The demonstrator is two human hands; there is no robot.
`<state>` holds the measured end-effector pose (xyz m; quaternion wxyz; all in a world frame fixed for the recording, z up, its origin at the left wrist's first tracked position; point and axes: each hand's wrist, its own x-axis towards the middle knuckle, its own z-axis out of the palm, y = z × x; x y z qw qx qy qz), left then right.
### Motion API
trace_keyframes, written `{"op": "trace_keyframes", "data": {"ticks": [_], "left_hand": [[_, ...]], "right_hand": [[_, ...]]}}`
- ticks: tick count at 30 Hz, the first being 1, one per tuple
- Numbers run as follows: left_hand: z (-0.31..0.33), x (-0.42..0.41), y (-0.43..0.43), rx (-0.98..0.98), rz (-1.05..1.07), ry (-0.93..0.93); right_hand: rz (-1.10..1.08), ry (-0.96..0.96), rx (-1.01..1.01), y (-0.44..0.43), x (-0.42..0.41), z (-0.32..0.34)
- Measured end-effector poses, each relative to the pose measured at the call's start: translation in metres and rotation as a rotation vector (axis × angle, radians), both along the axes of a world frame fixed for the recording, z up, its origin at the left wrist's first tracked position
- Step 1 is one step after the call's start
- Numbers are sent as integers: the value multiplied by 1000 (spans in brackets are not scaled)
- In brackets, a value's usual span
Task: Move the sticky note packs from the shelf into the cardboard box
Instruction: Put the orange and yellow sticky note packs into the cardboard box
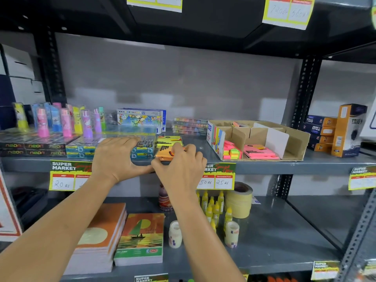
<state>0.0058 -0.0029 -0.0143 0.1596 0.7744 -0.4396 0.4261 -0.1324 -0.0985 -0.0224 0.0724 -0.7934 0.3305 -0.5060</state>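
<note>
Your left hand [114,157] rests spread and empty on the clear marker box [142,147] at the shelf [264,165] edge. Your right hand [181,167] pinches the orange sticky note pack [164,154], a yellow pack [168,140] behind it. Rightward, the cardboard box [293,139] holds pink packs [258,152].

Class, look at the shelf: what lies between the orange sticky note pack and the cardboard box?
Head view: only bare grey shelf separates the orange pack from the cardboard box.
</note>
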Motion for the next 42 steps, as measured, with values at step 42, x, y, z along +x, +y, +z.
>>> {"op": "trace_keyframes", "data": {"ticks": [42], "left_hand": [[3, -4, 1, 50, 89, -16]], "right_hand": [[280, -634, -343, -70, -80, 5]]}}
